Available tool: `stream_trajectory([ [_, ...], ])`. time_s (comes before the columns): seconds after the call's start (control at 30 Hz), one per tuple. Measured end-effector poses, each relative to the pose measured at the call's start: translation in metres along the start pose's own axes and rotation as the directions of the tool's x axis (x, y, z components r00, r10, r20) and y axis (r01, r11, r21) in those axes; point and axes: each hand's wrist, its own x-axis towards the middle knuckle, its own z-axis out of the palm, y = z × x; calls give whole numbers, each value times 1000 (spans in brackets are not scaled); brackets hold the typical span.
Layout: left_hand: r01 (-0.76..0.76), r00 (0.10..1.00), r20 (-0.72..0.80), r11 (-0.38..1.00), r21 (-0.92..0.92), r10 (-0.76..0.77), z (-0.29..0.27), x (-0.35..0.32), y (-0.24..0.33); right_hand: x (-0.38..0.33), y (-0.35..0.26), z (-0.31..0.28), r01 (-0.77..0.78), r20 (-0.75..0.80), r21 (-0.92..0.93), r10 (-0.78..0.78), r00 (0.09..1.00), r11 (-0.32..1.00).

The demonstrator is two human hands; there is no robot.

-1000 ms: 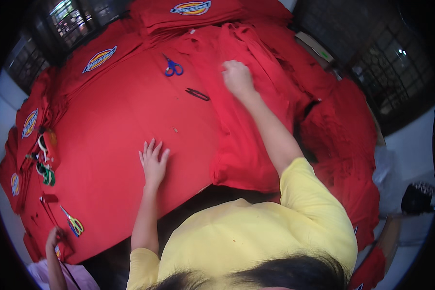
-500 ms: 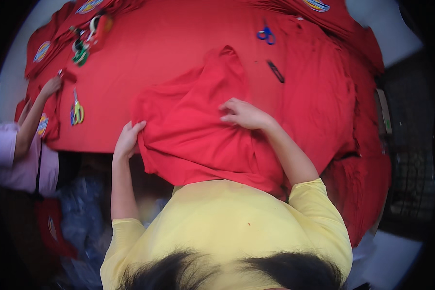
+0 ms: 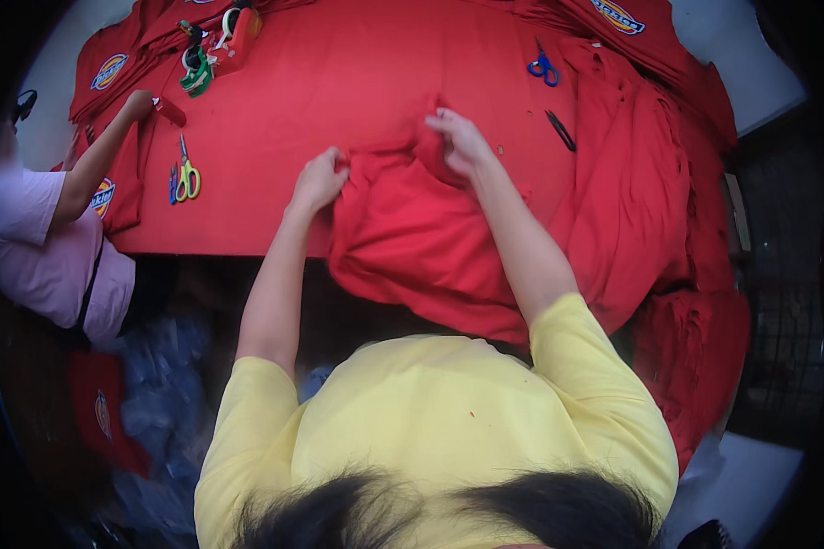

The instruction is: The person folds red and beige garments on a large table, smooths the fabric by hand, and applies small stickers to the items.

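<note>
A loosely bunched red garment point(image 3: 421, 247) lies over the near edge of the table and hangs down toward my body. My left hand point(image 3: 321, 178) pinches its upper left edge between thumb and fingers. Farther forward, my right hand point(image 3: 460, 139) is closed on a raised fold at the garment's top, with the cloth gathered below it. The garment's underside is hidden, and its exact kind does not show.
Red cloth covers the table point(image 3: 293, 101). Yellow scissors point(image 3: 188, 180) lie at left, blue scissors point(image 3: 544, 69) and black snips point(image 3: 561, 131) at right. Tape dispensers point(image 3: 197, 73) stand far left. Rumpled red fabric point(image 3: 632, 201) fills the right side. A co-worker point(image 3: 64, 220) sits at left.
Both hands have moved forward, the left also rightward, drawing the garment's left side up and inward. My right hand has gone from hovering over the cloth to gripping its far end.
</note>
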Motion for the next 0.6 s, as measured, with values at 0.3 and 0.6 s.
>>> stream_trajectory([
  [0.3, -94, 996, -88, 294, -951, 32, -181, -93, -26, -242, -62, 44, 171, 288, 293, -257, 923, 941],
  [0.6, -166, 921, 208, 816, -554, 329, -275, -103, 9, -237, -111, 65, 355, 0, 138, -358, 934, 925],
])
